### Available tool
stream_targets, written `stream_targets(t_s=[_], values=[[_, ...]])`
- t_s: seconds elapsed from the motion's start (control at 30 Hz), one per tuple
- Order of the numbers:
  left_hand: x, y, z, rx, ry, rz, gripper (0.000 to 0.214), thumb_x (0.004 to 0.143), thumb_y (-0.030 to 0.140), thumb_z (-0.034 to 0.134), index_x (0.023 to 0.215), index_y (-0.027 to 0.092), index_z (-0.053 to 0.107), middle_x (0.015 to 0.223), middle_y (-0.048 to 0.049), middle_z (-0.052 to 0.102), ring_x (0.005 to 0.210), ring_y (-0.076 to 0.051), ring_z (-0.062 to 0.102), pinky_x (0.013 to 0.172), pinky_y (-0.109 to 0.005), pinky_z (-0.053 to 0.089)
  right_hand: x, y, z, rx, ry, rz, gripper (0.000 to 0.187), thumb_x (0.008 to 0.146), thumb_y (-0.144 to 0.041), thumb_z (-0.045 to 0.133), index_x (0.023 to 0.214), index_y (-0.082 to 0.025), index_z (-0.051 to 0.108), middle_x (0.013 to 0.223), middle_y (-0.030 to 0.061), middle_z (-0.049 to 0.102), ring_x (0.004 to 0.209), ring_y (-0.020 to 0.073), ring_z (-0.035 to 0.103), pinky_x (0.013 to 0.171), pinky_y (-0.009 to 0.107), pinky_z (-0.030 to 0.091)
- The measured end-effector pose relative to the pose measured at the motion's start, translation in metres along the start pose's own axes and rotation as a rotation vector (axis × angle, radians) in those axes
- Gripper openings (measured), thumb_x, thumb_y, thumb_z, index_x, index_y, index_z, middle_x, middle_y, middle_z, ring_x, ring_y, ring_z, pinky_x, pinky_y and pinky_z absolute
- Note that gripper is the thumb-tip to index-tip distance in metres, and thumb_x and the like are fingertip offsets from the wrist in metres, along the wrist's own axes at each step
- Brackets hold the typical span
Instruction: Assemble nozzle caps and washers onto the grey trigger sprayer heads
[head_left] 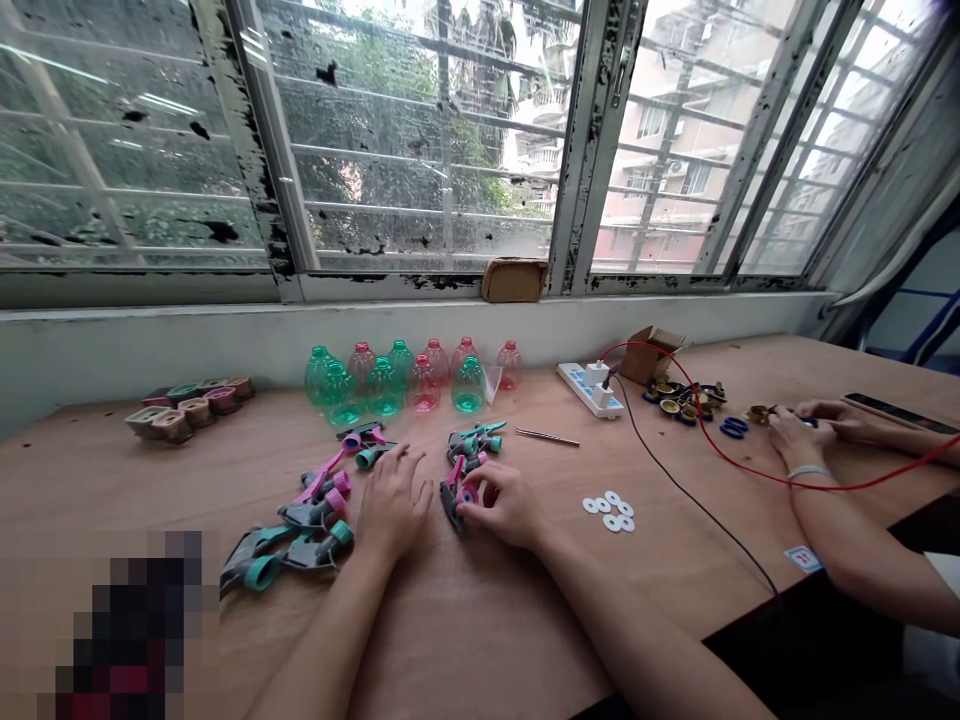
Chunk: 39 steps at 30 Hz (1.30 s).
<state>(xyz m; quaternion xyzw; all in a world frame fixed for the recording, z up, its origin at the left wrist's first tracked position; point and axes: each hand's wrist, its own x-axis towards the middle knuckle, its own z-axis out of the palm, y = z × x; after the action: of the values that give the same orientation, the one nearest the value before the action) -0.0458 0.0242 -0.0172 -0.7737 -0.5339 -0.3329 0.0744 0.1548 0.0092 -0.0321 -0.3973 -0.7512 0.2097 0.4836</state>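
1 trigger sprayer (pixel 450 500), long axis fore-aft, R hand (pixel 504 507) pinching it

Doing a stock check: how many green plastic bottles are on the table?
5 green plastic bottles: one at far left, one front left, one front centre, one back centre, one at right. More could be hidden.

Along the plywood bench (pixel 480 640) stand green and pink plastic bottles (pixel 405 385), with square two-tone cups (pixel 187 410) off to the left. A white power strip (pixel 590 390) sits just beside a small cardboard box (pixel 649 355), a red cable (pixel 739 474) and a black cable (pixel 694 510) crossing the wood. White washers (pixel 609 511) lie nearby, under a barred window (pixel 420 140)
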Motion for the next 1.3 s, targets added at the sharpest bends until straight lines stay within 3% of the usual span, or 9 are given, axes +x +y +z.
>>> stream_targets(t_s=[0.17, 0.3, 0.4, 0.53, 0.77, 0.93, 1.1, 1.3], values=[[-0.001, -0.008, 0.01, 0.079, -0.164, -0.173, 0.053, 0.088, 0.042, 0.047, 0.133, 0.014, 0.047, 0.142, -0.0161, 0.042, 0.131, -0.032, 0.038, 0.107, -0.046, 0.032, 0.002, -0.006, -0.017, 0.033, 0.134, -0.025, 0.02, 0.073, -0.03, 0.071, 0.089, -0.019, 0.067, 0.082, 0.0021, 0.062, 0.059, 0.0104, 0.055, 0.052, 0.021, 0.047], [-0.003, -0.007, 0.007, 0.082, -0.234, -0.148, 0.052, 0.087, 0.04, 0.048, 0.132, 0.015, 0.047, 0.136, -0.0131, 0.05, 0.126, -0.029, 0.043, 0.105, -0.045, 0.034, 0.008, 0.013, -0.039, -0.067, 0.434, 0.112, 0.024, 0.075, -0.037, 0.07, 0.09, -0.018, 0.067, 0.081, 0.0042, 0.066, 0.058, 0.0131, 0.059, 0.054, 0.024, 0.049], [-0.003, -0.006, 0.004, 0.076, -0.21, -0.135, 0.049, 0.085, 0.037, 0.05, 0.129, 0.015, 0.05, 0.129, -0.0129, 0.055, 0.122, -0.028, 0.046, 0.103, -0.042, 0.036, 0.01, 0.034, -0.051, -0.123, 0.534, 0.221, 0.031, 0.074, -0.044, 0.069, 0.088, -0.016, 0.067, 0.082, 0.0061, 0.069, 0.058, 0.0158, 0.062, 0.055, 0.026, 0.049], [-0.003, -0.004, 0.002, 0.026, -0.175, -0.099, 0.037, 0.085, 0.033, 0.05, 0.116, 0.016, 0.059, 0.119, -0.011, 0.061, 0.115, -0.029, 0.049, 0.099, -0.04, 0.039, 0.01, 0.048, -0.055, -0.114, 0.485, 0.306, 0.033, 0.071, -0.046, 0.069, 0.085, -0.016, 0.068, 0.079, 0.0063, 0.07, 0.06, 0.0177, 0.063, 0.056, 0.027, 0.049], [-0.004, 0.007, -0.004, -0.031, -0.191, -0.066, 0.025, 0.089, 0.033, 0.044, 0.096, 0.022, 0.065, 0.094, -0.0046, 0.068, 0.086, -0.022, 0.061, 0.076, -0.032, 0.046, 0.009, 0.046, -0.053, -0.074, 0.375, 0.383, 0.031, 0.066, -0.039, 0.07, 0.088, -0.017, 0.068, 0.077, 0.0039, 0.069, 0.062, 0.0179, 0.064, 0.055, 0.025, 0.048], [-0.004, 0.011, -0.007, 0.02, -0.143, 0.039, 0.025, 0.088, 0.033, 0.046, 0.088, 0.023, 0.07, 0.103, -0.006, 0.065, 0.099, -0.025, 0.055, 0.085, -0.037, 0.042, 0.008, 0.049, -0.053, -0.019, 0.289, 0.432, 0.033, 0.064, -0.035, 0.07, 0.092, -0.017, 0.065, 0.082, 0.0043, 0.069, 0.061, 0.017, 0.064, 0.052, 0.025, 0.048], [-0.005, 0.013, -0.007, 0.07, -0.128, -0.064, 0.023, 0.087, 0.035, 0.049, 0.092, 0.024, 0.07, 0.111, -0.0058, 0.065, 0.11, -0.028, 0.052, 0.094, -0.045, 0.036, 0.007, 0.046, -0.052, -0.041, 0.232, 0.439, 0.035, 0.063, -0.031, 0.07, 0.095, -0.018, 0.064, 0.083, 0.0019, 0.069, 0.062, 0.0157, 0.064, 0.056, 0.024, 0.049], [-0.006, 0.015, -0.006, 0.007, -0.195, -0.037, 0.025, 0.088, 0.036, 0.048, 0.095, 0.022, 0.068, 0.109, -0.0055, 0.065, 0.103, -0.024, 0.057, 0.084, -0.034, 0.043, 0.005, 0.05, -0.05, -0.16, 0.204, 0.426, 0.038, 0.063, -0.027, 0.07, 0.1, -0.021, 0.064, 0.089, 0.0026, 0.069, 0.068, 0.0162, 0.064, 0.064, 0.027, 0.05]])
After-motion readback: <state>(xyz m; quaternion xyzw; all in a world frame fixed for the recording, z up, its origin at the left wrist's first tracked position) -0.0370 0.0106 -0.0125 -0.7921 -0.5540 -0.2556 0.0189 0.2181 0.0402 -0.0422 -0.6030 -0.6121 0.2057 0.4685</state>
